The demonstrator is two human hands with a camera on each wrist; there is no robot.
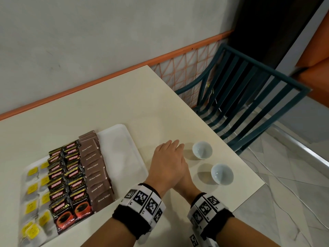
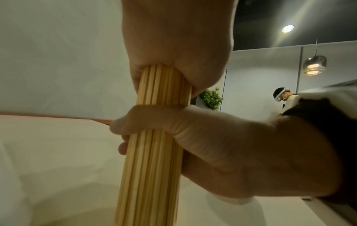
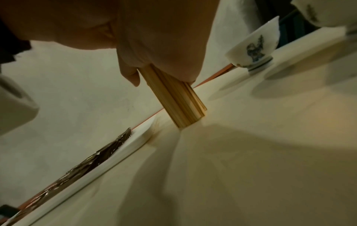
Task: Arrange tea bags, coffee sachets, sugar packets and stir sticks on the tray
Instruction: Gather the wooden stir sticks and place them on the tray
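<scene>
Both hands meet over the cream worktop (image 1: 135,104) just right of the white rectangular plastic tray (image 1: 124,150). The left hand (image 1: 167,163) lies on top in the head view, covering most of the right hand (image 1: 187,182). In the left wrist view, the left hand's fingers (image 2: 154,122) are curled round a bundle of pale wooden stir sticks (image 2: 154,168); the right hand's palm and fingers close round the same bundle higher up. In the right wrist view the bundle stands tilted, its lower end touching the worktop just beside the tray's rim.

On the tray, the right part is bare. Left of that bare strip lies a column of brown sugar packets (image 1: 96,168), overlapping one another. Left of them are 2 columns of black-and-red coffee sachets (image 1: 69,186), and at the tray's left edge 2 columns of white tea bags with yellow tags (image 1: 35,202).

Right of the tray and past the hands stand 2 small white porcelain cups (image 1: 202,150), well apart from the tray; the right wrist view shows a blue painted figure on the side of one. Beyond the worktop's right edge is a dark teal slatted chair (image 1: 249,97).
</scene>
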